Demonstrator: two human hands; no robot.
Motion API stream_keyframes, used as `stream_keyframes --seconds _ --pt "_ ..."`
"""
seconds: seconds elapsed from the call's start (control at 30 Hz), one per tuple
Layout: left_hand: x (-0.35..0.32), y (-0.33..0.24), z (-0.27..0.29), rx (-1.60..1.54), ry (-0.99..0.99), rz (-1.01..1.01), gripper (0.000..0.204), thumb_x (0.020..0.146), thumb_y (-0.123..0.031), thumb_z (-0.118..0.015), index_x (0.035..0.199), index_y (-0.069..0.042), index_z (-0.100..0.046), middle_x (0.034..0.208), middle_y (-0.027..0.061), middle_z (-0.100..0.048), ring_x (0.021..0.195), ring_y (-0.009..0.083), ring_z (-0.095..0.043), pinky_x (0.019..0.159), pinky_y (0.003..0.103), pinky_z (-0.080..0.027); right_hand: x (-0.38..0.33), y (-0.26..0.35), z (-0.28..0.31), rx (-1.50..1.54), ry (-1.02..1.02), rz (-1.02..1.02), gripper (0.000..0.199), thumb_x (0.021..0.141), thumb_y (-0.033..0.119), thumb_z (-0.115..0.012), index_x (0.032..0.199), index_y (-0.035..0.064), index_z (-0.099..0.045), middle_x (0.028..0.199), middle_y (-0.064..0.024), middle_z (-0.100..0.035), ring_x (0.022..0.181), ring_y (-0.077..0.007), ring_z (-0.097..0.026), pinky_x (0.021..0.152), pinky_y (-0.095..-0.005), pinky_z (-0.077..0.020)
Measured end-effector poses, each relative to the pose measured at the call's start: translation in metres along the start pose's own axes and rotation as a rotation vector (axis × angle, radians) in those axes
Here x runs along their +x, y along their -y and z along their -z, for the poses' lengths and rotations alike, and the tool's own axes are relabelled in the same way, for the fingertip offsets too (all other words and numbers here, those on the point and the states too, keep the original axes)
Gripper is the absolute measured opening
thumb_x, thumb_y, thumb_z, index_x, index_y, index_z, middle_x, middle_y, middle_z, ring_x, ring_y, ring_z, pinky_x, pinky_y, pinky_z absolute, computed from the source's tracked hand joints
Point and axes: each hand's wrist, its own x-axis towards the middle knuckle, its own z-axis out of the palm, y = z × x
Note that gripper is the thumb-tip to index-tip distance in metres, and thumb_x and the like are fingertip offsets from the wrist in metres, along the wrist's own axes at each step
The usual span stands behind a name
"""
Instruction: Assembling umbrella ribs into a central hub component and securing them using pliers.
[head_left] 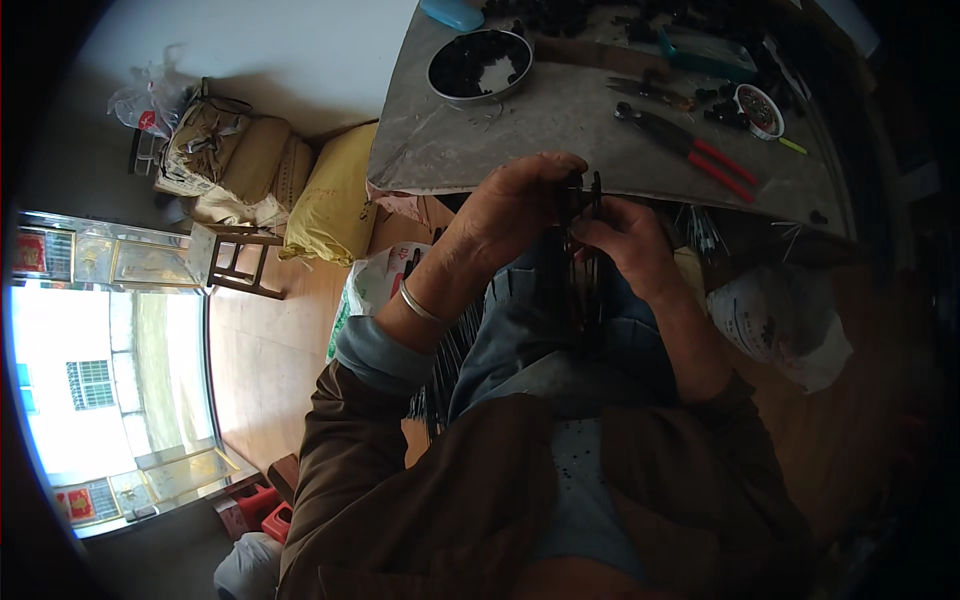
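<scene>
Thin black rods (582,250) — pinched between both hands.

One metal bowl (480,65); one red-handled pliers (690,148); one small round dish (759,110); one wooden stool (235,260); one yellow sack (335,195).

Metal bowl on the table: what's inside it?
The metal bowl holds a heap of small black pieces, piled mostly to its left side, with bare shiny metal showing at right. What lies beneath the heap is covered.
</scene>
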Motion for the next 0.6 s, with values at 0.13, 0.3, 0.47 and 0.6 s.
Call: stream_keyframes --seconds 0.13,0.3,0.47,0.6 --pt "-0.002 -0.002 -0.006 -0.008 0.006 0.018 0.029 0.09 -0.02 -0.056 0.111 0.0 -0.061 0.1 0.0086 -0.064 0.091 0.0178 -0.061 0.086 0.033 -0.047 -0.001 0.001 0.0 -0.001 -0.017 -0.012 0.015 0.088 0.012 -0.064 0.099 0.0017 -0.064 0.086 -0.0045 -0.066 0.075 -0.0118 -0.063 0.067 -0.025 -0.0511" --pt "-0.002 -0.004 -0.007 -0.003 0.001 0.029 0.031 0.09 -0.02 -0.056 0.113 0.001 -0.061 0.101 0.0087 -0.064 0.091 0.018 -0.061 0.085 0.034 -0.048 0.0 0.001 -0.001 0.002 -0.014 -0.017 0.016 0.088 0.012 -0.065 0.1 0.0017 -0.064 0.086 -0.0044 -0.066 0.075 -0.0116 -0.063 0.067 -0.025 -0.051" --pt "-0.002 -0.002 -0.008 0.062 -0.048 -0.015 0.03 0.091 -0.021 -0.059 0.112 0.001 -0.061 0.098 0.0077 -0.064 0.086 0.0157 -0.061 0.079 0.03 -0.049 0.001 0.001 -0.002 0.019 -0.028 -0.022 0.015 0.087 0.011 -0.065 0.099 0.002 -0.064 0.086 -0.0038 -0.066 0.074 -0.0108 -0.063 0.067 -0.0244 -0.0506" --pt "-0.002 -0.004 -0.007 0.196 -0.115 -0.045 0.029 0.091 -0.022 -0.063 0.11 -0.001 -0.062 0.093 0.0048 -0.065 0.078 0.011 -0.06 0.071 0.025 -0.049 0.001 0.002 -0.004 0.005 -0.056 -0.014 0.014 0.087 0.011 -0.065 0.097 0.0023 -0.064 0.084 -0.003 -0.065 0.072 -0.01 -0.062 0.066 -0.0239 -0.0504"
